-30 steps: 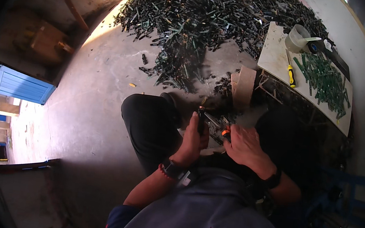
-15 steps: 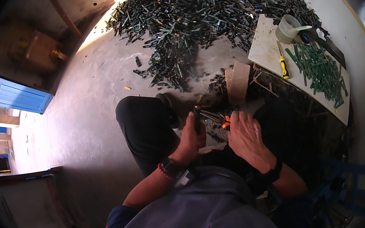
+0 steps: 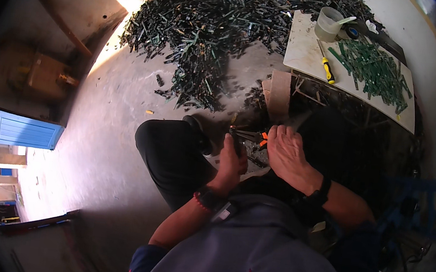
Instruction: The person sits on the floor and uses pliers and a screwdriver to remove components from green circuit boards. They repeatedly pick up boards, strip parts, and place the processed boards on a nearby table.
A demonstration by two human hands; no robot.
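My right hand [image 3: 287, 154] is closed round the handles of a pair of pliers [image 3: 249, 136] with orange on the grips. The metal jaws point left and reach the top of a small dark piece [image 3: 237, 145]. That piece is gripped in my left hand [image 3: 231, 163], thumb upward along it. Its exact kind is too dark to make out. Both hands are close together above my lap, between my knees. Dark scraps [image 3: 256, 154] lie on the floor beneath them.
A large heap of dark and green strips [image 3: 203, 36] covers the floor ahead. At the right, a low white board [image 3: 302, 51] bears green strips [image 3: 372, 73], a yellow-black screwdriver [image 3: 328, 70] and a plastic jug [image 3: 328, 25]. Brown cardboard [image 3: 279, 97] stands before it.
The whole view has shifted slightly, with the board now farther left. The hands keep nearly the same pose, with the pliers still at the dark piece.
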